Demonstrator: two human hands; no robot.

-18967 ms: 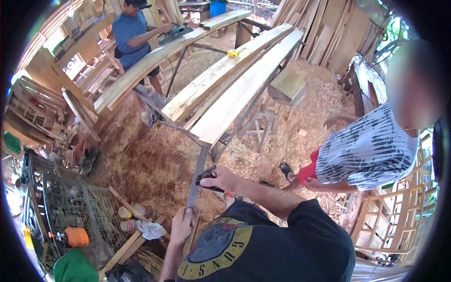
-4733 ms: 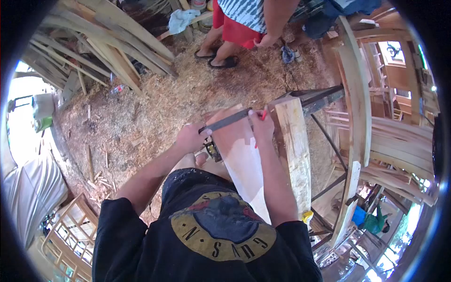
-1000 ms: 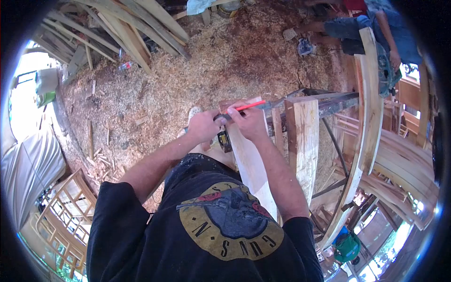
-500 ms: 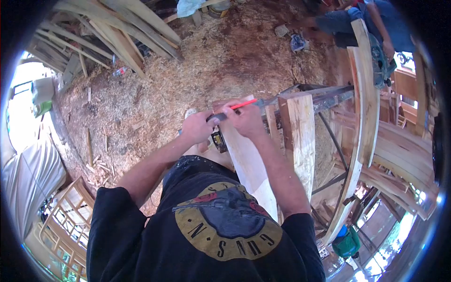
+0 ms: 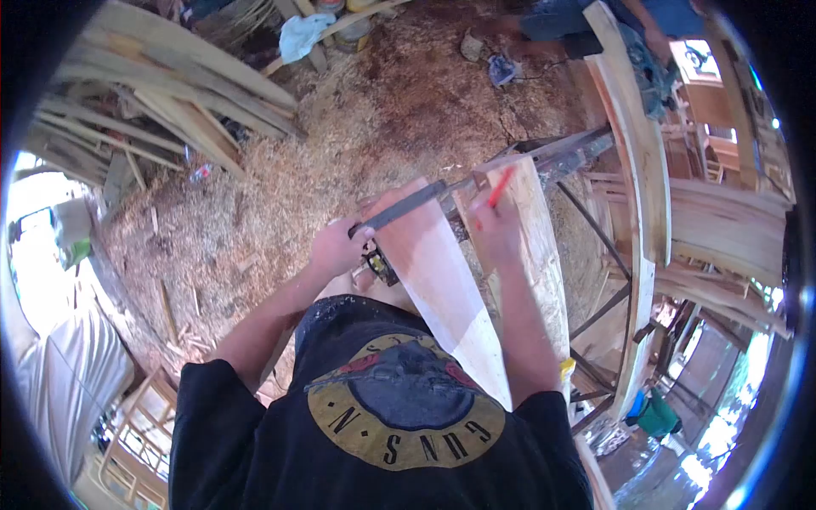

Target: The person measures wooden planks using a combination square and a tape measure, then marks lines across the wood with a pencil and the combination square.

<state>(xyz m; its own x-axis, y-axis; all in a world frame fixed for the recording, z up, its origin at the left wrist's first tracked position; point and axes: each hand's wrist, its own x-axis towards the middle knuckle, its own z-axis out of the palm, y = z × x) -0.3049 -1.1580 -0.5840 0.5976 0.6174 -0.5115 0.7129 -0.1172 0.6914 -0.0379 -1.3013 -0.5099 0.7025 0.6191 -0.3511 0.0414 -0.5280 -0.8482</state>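
My left hand [image 5: 334, 248] is closed around the near end of a dark, flat straightedge [image 5: 404, 206]. The straightedge lies across the upper end of a pale wooden board [image 5: 438, 276], which slopes down toward my body. In my closed right hand [image 5: 498, 231] is a red pencil [image 5: 501, 187], its upper part sticking out past the fingers. That hand is to the right of the board, over a second, thicker piece of timber [image 5: 535, 223]. A black and yellow tape measure [image 5: 380, 267] shows just below my left hand, beside the board's edge.
Wood shavings cover the ground [image 5: 280, 200]. Long planks [image 5: 183, 72] are stacked at upper left. On the right stand a long curved board [image 5: 637, 153] and more stacked timber [image 5: 722, 225]. Another person's arm [image 5: 650, 30] shows at upper right. A chair-like wooden frame [image 5: 140, 433] is at lower left.
My right hand has moved off the straightedge to the right, taking the red pencil with it. More of the straightedge and board shows. The left hand keeps its hold; the view has shifted.
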